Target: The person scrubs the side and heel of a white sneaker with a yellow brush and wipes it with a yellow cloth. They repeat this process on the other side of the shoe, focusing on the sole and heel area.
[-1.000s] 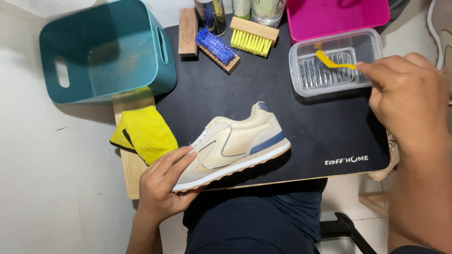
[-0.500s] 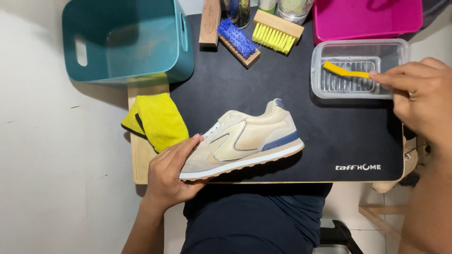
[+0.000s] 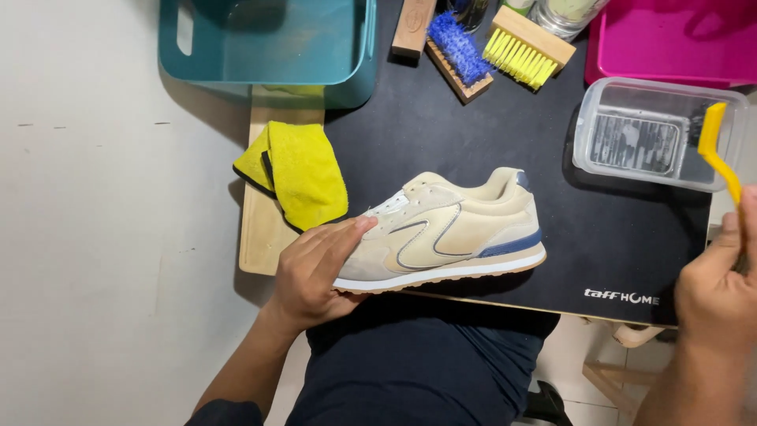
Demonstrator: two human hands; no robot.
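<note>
Our left hand (image 3: 311, 272) wraps over the toe of the beige sneaker (image 3: 445, 233), fingers spread along its upper, pinning it on its sole at the near edge of the black mat (image 3: 473, 134). Our right hand (image 3: 721, 296) is closed around the handle of a yellow brush (image 3: 719, 150), its head raised over the clear plastic tub (image 3: 654, 134) at the mat's far right. To work well here, we judge it best to keep the toe pressed firmly so the sneaker cannot slide toward our lap, and to bring the brush across low, clear of the tub's rim. A folded yellow cloth (image 3: 303, 170) lies just beside the toe, half on the wooden tabletop (image 3: 264, 237). Farther off sit a teal bin (image 3: 268, 39), a blue-bristled brush (image 3: 459, 47), a yellow-bristled wooden brush (image 3: 527, 47) and a pink box (image 3: 678, 39), all well apart from the sneaker. Nothing lies between brush and sneaker
</note>
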